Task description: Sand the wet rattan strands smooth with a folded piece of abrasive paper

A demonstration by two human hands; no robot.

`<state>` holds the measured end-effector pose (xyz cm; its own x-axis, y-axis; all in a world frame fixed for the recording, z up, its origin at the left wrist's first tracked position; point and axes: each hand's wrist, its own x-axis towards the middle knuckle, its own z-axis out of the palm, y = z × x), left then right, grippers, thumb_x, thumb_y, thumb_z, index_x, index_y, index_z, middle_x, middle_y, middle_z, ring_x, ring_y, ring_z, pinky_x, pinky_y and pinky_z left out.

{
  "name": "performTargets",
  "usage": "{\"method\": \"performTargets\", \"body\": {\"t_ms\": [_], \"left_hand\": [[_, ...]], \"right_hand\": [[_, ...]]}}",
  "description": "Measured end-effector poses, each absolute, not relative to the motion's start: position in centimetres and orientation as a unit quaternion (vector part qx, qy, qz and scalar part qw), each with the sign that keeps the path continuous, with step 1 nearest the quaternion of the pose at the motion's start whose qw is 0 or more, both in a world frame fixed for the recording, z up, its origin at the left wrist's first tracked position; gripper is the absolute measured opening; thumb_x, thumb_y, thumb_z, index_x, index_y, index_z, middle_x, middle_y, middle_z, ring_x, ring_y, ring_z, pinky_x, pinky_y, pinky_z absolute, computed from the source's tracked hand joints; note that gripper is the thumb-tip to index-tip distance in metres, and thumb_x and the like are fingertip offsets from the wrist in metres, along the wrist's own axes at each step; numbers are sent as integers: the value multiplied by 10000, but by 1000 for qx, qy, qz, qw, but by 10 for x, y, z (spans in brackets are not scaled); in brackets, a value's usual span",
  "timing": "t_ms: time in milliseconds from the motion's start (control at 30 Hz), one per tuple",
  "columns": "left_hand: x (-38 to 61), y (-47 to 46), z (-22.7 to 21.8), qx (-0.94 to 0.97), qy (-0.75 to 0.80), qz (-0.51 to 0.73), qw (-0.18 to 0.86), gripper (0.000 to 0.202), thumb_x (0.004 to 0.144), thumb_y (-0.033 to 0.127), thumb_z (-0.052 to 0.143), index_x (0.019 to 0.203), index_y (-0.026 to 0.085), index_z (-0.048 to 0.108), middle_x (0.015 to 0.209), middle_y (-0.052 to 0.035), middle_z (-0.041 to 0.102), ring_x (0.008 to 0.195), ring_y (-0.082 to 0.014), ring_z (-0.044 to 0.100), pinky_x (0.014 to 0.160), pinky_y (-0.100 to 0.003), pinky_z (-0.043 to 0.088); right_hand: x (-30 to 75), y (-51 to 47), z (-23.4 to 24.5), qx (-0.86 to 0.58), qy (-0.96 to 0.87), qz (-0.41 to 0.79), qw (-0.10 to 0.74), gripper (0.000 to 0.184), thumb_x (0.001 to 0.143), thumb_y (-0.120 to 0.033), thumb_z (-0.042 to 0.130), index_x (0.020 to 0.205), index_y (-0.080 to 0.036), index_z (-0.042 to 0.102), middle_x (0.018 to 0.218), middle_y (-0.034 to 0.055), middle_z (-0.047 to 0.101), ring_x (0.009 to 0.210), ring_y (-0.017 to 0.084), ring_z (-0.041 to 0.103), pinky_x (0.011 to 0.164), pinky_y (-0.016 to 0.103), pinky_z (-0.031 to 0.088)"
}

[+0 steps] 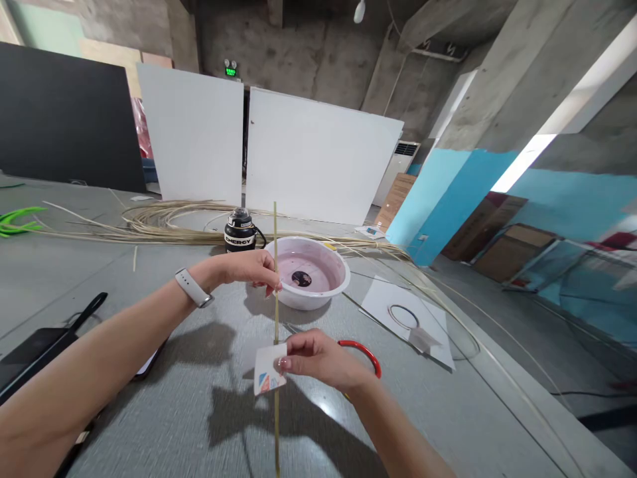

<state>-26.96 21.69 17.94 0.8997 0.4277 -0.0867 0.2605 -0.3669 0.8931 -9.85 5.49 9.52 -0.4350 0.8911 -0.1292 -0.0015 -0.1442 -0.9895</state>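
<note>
A thin, straight bamboo strip (pixel 277 322) runs upright through the middle of the view, between my hands. My left hand (pixel 256 270), with a white band on its wrist, pinches the strip near its upper part. Lower down, my right hand (pixel 318 358) grips a small white paper square (pixel 267 378) printed in blue and red. That square covers part of the strip; whether it is folded round it cannot be made out. Just behind my left hand stands a white basin (pixel 308 302) with liquid and a dark round patch inside. Red-handled pliers or cutters (pixel 365 348) lie partly hidden behind my right hand.
A black bottle (pixel 239 232) stands beside the basin. Long bundled strips (pixel 169 219) stretch across the back of the grey table (pixel 189 411). White paper (pixel 375 305) carrying a dark ring (pixel 404 317) lies at right. A black object (pixel 40 348) is at left.
</note>
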Motion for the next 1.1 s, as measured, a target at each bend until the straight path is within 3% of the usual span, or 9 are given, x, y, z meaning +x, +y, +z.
{"method": "performTargets", "body": {"t_ms": [100,267,400,500,667,833,967,1100], "left_hand": [[-267,215,175,812,230,143,516,315,699,433,730,588,138,729,554,-31,624,506,-109,422,493,-229,330],[-278,189,145,741,327,341,477,511,906,569,452,1048,170,738,852,-58,691,778,-174,577,687,-258,446],[-285,138,99,727,330,290,528,530,873,618,514,1131,207,728,917,-96,758,842,-240,688,753,-344,521],[-283,106,75,694,293,231,615,565,848,679,527,1093,217,741,863,-104,771,821,-245,712,769,-361,539],[-273,89,66,630,263,222,697,519,803,670,613,901,177,744,594,-41,660,557,-170,610,608,-297,500],[-264,91,66,665,310,261,627,432,828,596,583,807,171,657,538,22,544,518,-136,513,551,-254,424],[-260,87,64,730,339,252,538,360,916,499,438,812,185,580,606,7,582,577,-151,557,583,-258,421],[-259,79,58,745,344,216,528,335,944,476,359,775,216,487,610,11,603,510,-148,572,548,-258,437]], "right_hand": [[-108,60,91,-430,-541,598,407,307,762,-471,757,730,-166,736,645,-30,634,617,100,501,645,238,373],[-93,72,92,-464,-410,501,604,328,700,-489,809,759,-172,745,721,-6,687,674,122,559,712,259,427],[-73,78,93,-455,-335,456,688,349,622,-483,859,789,-192,764,799,15,725,746,161,620,787,302,472],[-67,79,90,-457,-327,437,702,351,620,-487,860,795,-196,770,794,17,732,748,170,628,818,325,484],[-64,77,86,-450,-317,428,717,352,617,-480,862,792,-189,771,804,18,737,763,171,642,875,351,491],[-74,64,85,-437,-319,467,699,357,650,-474,848,850,-190,770,899,45,746,828,179,645,891,358,488],[-96,46,77,-448,-343,515,645,348,706,-468,812,878,-169,762,842,54,733,819,182,633,869,347,473],[-109,37,70,-464,-330,519,637,323,714,-461,808,791,-155,737,791,39,713,780,158,602,812,299,450]]}}
